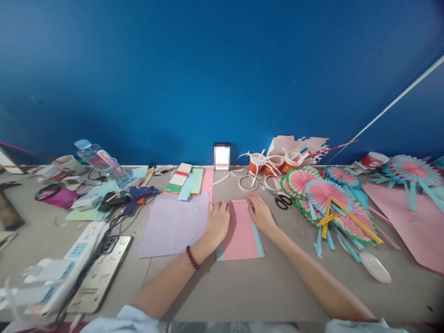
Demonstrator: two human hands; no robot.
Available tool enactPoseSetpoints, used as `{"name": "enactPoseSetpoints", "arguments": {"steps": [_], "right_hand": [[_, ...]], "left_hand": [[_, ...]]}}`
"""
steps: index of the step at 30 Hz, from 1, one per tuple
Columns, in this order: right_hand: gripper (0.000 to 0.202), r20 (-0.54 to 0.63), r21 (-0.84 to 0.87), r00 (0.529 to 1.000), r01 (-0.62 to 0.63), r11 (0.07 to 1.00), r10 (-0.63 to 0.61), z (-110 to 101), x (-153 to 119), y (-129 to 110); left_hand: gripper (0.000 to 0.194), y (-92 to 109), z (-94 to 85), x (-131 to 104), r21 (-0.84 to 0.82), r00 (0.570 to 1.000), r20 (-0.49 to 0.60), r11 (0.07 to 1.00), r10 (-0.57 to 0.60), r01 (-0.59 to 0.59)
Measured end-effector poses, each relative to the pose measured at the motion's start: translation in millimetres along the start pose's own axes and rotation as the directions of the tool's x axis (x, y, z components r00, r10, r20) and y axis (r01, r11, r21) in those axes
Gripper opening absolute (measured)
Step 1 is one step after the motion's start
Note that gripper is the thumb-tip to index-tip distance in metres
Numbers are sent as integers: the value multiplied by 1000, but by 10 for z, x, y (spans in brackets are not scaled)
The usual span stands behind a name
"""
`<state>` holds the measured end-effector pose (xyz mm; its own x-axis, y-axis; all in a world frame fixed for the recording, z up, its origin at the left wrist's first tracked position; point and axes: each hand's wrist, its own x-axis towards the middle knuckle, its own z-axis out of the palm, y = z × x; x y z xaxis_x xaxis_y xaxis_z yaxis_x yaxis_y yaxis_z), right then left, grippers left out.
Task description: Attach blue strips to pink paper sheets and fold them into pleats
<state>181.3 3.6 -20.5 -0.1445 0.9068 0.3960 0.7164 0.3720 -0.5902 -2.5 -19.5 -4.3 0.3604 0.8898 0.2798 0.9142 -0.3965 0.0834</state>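
Observation:
A sheet of pink paper (pixel 239 236) with light blue strips along its sides lies on the table in front of me. A narrow band, apparently a fold, runs across its far edge. My left hand (pixel 219 223) rests palm down over its left side, fingers spread and lightly bent. At the far right corner my right hand (pixel 261 213) has thumb and fingers bent around the paper's edge; the exact grip is partly hidden. Left of the pink sheet is a lilac sheet (pixel 175 226), partly under my left hand. Black-handled scissors (pixel 283 201) lie beyond my right hand.
Watermelon-patterned paper fans (pixel 329 194) and a white computer mouse (pixel 375 267) lie to the right. On the left are a power strip (pixel 78 259), a phone (pixel 100 275), a blue glue gun (pixel 140 196) and a tilted bottle (pixel 104 162). Paper cups (pixel 274 164) and tape rolls (pixel 248 183) stand at the back.

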Motion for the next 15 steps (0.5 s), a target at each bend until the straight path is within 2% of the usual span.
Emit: {"name": "enactPoseSetpoints", "arguments": {"steps": [3,4,7,9,15], "right_hand": [[20,-46,83,998,-48,995,52,6,81,162],[18,-51,98,997,-59,993,64,14,101,195],[17,-60,114,995,-71,991,79,48,135,231],[18,-63,104,996,-62,993,69,66,140,222],[16,-29,31,999,-25,999,26,38,141,223]], "left_hand": [[46,-185,13,88,-62,1000,24,998,-4,5],[44,-246,28,122,-130,1000,16,991,-23,25],[36,-391,87,204,-330,999,-6,943,-43,38],[33,-445,114,231,-384,999,-22,923,-40,29],[27,-484,53,256,-277,998,52,959,-42,55]]}}
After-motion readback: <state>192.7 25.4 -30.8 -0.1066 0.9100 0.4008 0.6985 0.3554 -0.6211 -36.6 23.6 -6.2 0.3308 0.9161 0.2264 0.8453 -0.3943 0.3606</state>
